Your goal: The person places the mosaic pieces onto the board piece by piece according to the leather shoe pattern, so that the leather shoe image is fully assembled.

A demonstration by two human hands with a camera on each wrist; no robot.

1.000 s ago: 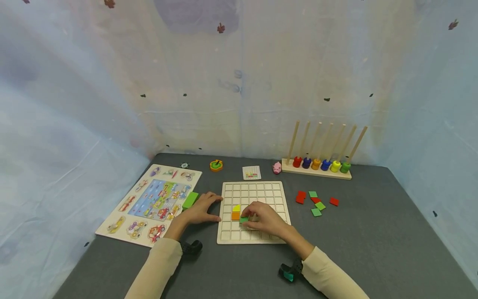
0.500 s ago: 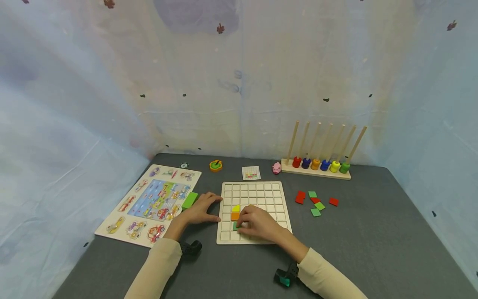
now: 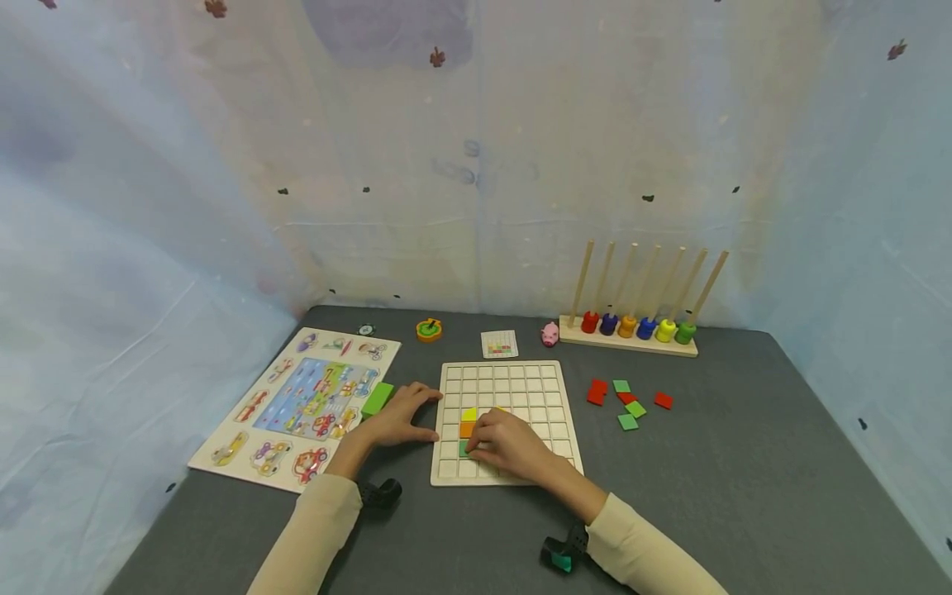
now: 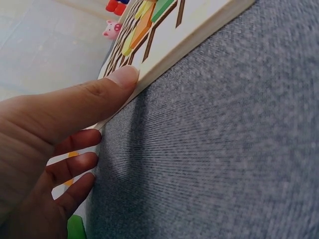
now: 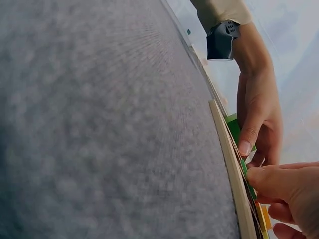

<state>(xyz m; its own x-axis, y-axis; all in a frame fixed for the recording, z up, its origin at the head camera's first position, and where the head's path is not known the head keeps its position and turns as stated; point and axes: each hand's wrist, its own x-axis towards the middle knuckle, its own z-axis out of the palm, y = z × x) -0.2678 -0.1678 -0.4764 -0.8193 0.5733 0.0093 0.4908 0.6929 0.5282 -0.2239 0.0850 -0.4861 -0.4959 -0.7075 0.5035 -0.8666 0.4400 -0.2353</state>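
A wooden grid board (image 3: 531, 386) lies in front of me. My left hand (image 3: 402, 416) rests at its left edge, fingers extended; in the left wrist view the thumb (image 4: 94, 102) touches the rim. My right hand (image 3: 511, 446) is over the lower left cells, thumb and fingertips pinching a green tile (image 3: 464, 449) at the board. That tile (image 5: 244, 168) sits under the thumb in the right wrist view. Directly above it in the grid are an orange tile (image 3: 467, 430) and a yellow tile (image 3: 469, 414). Another bit of yellow shows behind the right hand, which hides several cells.
Loose red tiles (image 3: 597, 392) and green tiles (image 3: 628, 422) lie right of the board. Behind it are a pattern card (image 3: 499, 344), a pink pig (image 3: 549, 334) and a peg stand (image 3: 632, 340) with coloured rings. A green block (image 3: 378, 399) and vehicle puzzle (image 3: 223, 442) are left.
My right hand has moved the green tile down and left, from beside the orange tile to the cell below it. The left hand has stayed at the board's edge.
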